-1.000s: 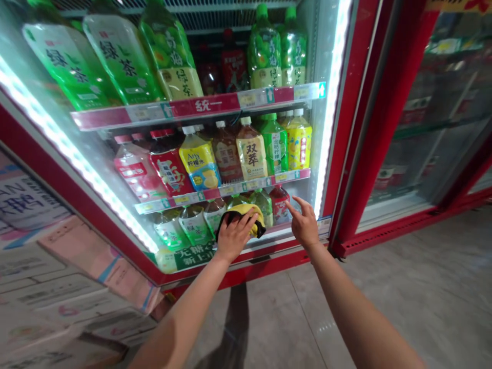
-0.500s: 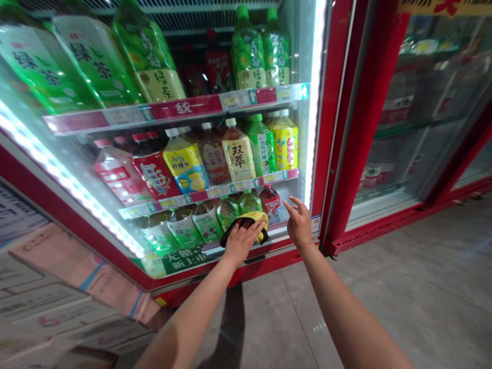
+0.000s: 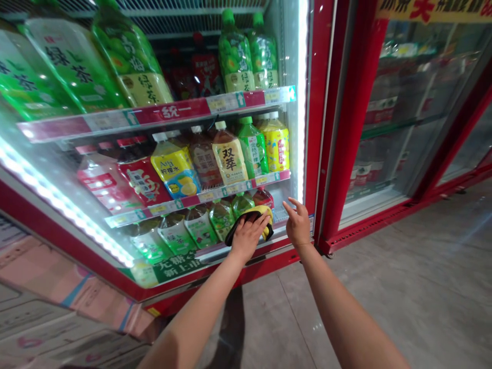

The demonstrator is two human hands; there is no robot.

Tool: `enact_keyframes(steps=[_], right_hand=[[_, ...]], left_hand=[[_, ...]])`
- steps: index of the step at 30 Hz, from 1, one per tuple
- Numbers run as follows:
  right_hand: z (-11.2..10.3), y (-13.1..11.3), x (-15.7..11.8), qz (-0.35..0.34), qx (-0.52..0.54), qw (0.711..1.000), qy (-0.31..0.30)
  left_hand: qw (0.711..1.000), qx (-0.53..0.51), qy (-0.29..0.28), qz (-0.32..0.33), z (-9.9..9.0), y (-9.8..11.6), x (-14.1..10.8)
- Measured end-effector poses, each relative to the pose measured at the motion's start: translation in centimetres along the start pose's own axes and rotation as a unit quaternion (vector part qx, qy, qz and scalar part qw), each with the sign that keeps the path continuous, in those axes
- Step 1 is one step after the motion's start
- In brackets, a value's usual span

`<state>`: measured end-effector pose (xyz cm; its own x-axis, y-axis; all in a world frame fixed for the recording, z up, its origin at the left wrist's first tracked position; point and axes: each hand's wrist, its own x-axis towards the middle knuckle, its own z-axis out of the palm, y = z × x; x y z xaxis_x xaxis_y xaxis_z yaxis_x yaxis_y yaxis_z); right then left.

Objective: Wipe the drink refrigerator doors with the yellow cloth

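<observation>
Yellow with black edging, the cloth (image 3: 259, 209) is spread under my left hand (image 3: 248, 236), near the lower right corner of a red fridge (image 3: 317, 128), a little above its bottom edge. That hand lies flat on it, fingers stretched out and slightly apart, hiding much of it; I cannot tell whether a glass pane is behind. From where I look, the cloth covers the lower part of a red bottle (image 3: 263, 197) and sits just right of some green bottles (image 3: 221, 216). My right hand (image 3: 298, 225) hangs apart from it, closer to the fridge's right edge, half open, two fingertips pointing upward.

Above my hands runs the front edge of the middle shelf (image 3: 211, 195), with a pink bottle (image 3: 109, 179) at its left end and a yellow bottle (image 3: 277, 147) at its right. Higher up, the top shelf (image 3: 172, 111) carries large bottles (image 3: 132, 61). Boxes (image 3: 69, 287) are stacked beside the fridge's left edge; grey floor (image 3: 369, 297) lies below.
</observation>
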<state>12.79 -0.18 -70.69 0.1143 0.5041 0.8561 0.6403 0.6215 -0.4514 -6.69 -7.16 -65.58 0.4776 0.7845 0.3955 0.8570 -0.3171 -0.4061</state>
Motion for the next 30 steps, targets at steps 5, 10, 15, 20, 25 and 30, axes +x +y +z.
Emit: enact_keyframes(steps=[5,10,15,20,25,30], right_hand=[[-0.5,0.8,0.2,0.027,-0.016,0.999,0.038],[-1.1,1.1,0.2,0.034,-0.031,0.998,0.037],[-1.7,1.5,0.6,0.052,-0.025,0.997,0.052],[-2.4,2.3,0.7,0.072,-0.027,0.996,0.053],[-2.8,3.0,1.5,0.076,-0.019,0.994,0.082],[-2.6,3.0,2.0,0.095,-0.012,0.989,0.110]], left_hand=[[0.999,-0.013,0.027,-0.017,-0.5,1.9,4.0],[1.000,-0.003,-0.002,-0.010,0.5,2.9,2.5],[1.000,-0.005,0.014,-0.015,-0.3,3.5,5.1],[1.000,-0.007,0.011,-0.005,0.0,4.3,6.0],[0.999,-0.013,0.041,-0.032,-1.7,4.7,9.3],[0.997,-0.007,0.072,-0.013,-2.9,5.5,13.2]])
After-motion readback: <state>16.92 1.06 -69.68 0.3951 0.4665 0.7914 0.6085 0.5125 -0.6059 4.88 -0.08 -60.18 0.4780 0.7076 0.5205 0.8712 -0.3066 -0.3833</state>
